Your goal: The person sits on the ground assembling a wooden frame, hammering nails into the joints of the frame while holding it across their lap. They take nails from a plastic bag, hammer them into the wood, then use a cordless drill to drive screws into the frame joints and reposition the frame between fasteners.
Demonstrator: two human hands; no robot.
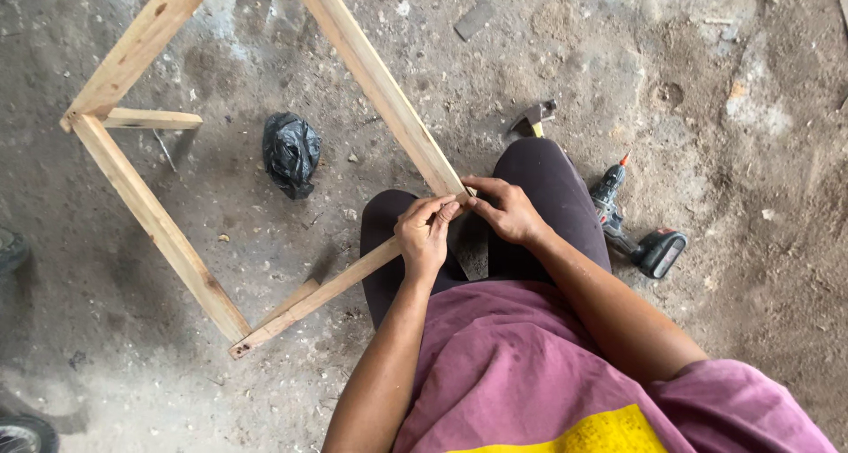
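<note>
A frame of pale wooden slats point(159, 223) stands on a dirt floor in front of me. Its near corner sits over my knees, where a long slat point(380, 86) meets a lower slat point(318, 296). My left hand point(426, 235) is closed around that corner from the left. My right hand point(503, 207) pinches the same joint from the right, fingertips touching the end of the long slat. I cannot tell whether anything small is held between the fingers.
A cordless drill point(632, 228) lies on the ground to my right. A hammer point(534, 117) rests beyond my right knee. A black plastic bag point(290, 153) lies inside the frame. A wheel point(22, 434) shows at the lower left.
</note>
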